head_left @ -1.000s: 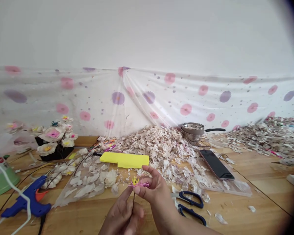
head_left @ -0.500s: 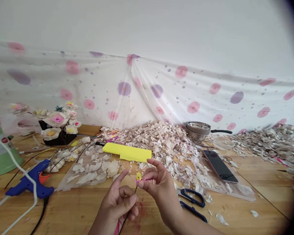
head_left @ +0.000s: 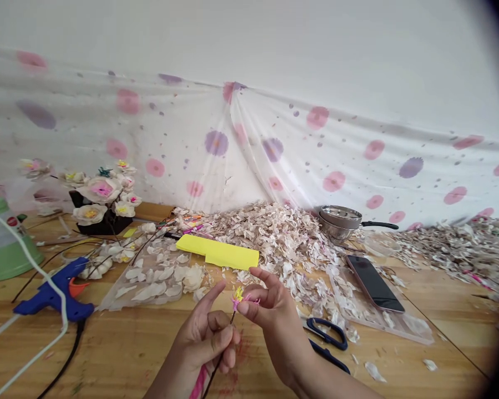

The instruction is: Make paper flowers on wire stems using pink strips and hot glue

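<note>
Only left hand point(head_left: 203, 338), right hand point(head_left: 274, 318) pinching one stem point(head_left: 211, 379).

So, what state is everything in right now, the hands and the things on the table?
Left hand: closed around a thin dark wire stem.
Right hand: pinching a small yellow and pink flower centre at the stem's top.
Glue gun: lying on its side, black cord attached.
Scissors: lying on the table, handles apart.
Phone: lying face up, screen dark.
Yellow paper: folded, lying flat.
</note>
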Demonstrator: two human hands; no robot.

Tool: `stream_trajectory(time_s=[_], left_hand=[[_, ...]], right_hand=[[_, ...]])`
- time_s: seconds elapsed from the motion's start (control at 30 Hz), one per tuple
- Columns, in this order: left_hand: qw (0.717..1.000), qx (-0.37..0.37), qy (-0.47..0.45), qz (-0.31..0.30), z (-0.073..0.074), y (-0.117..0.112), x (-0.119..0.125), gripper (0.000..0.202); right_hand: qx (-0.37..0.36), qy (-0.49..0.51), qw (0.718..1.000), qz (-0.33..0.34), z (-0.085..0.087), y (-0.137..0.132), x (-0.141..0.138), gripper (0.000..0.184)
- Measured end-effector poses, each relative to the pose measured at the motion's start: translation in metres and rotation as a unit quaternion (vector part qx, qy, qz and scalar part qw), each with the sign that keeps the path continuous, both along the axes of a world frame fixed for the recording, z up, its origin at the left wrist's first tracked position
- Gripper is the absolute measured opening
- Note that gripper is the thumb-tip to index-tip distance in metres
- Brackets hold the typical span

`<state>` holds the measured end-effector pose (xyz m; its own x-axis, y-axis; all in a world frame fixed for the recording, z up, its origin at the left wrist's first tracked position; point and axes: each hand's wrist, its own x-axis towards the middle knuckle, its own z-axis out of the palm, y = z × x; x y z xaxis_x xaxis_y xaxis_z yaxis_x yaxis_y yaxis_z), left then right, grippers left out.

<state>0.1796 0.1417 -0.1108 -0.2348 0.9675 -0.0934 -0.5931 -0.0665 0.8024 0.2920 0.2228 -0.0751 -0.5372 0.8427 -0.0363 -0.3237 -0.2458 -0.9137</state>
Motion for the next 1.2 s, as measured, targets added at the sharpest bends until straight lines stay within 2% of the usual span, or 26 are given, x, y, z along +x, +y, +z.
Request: stream_trajectory(time_s=[0.13, 0.3, 0.4, 0.7, 0.9, 1.1, 1.2], left_hand=[[1.000, -0.013, -0.013, 0.014, 0.009, 0.000, 0.003, 0.113], [0.999, -0.018, 0.002, 0.037, 0.014, 0.001, 0.003, 0.109], [0.999, -0.013, 0.018, 0.045, 0.011, 0.001, 0.002, 0.106], [0.999, -0.007, 0.026, 0.045, 0.003, 0.000, 0.001, 0.098], [1.000, -0.004, 0.010, 0.027, -0.002, 0.000, 0.000, 0.099], [1.000, -0.003, -0.025, 0.009, 0.005, -0.003, 0.003, 0.083], [0.999, 0.000, -0.054, 0.004, 0.008, -0.003, 0.006, 0.081]], right_hand=[[0.011, -0.003, 1.000, 0.005, 0.001, 0.002, 0.001, 0.069], [0.169, -0.060, 0.982, -0.053, 0.000, 0.008, 0.001, 0.065], [0.210, -0.063, 0.973, -0.070, -0.003, 0.009, 0.001, 0.062], [0.150, -0.029, 0.987, -0.047, -0.002, 0.006, 0.000, 0.062], [0.062, -0.016, 0.998, -0.008, 0.004, 0.001, 0.002, 0.065], [-0.019, 0.032, 0.999, 0.030, 0.004, -0.001, 0.002, 0.069], [-0.035, 0.047, 0.997, 0.045, 0.005, -0.002, 0.003, 0.069]])
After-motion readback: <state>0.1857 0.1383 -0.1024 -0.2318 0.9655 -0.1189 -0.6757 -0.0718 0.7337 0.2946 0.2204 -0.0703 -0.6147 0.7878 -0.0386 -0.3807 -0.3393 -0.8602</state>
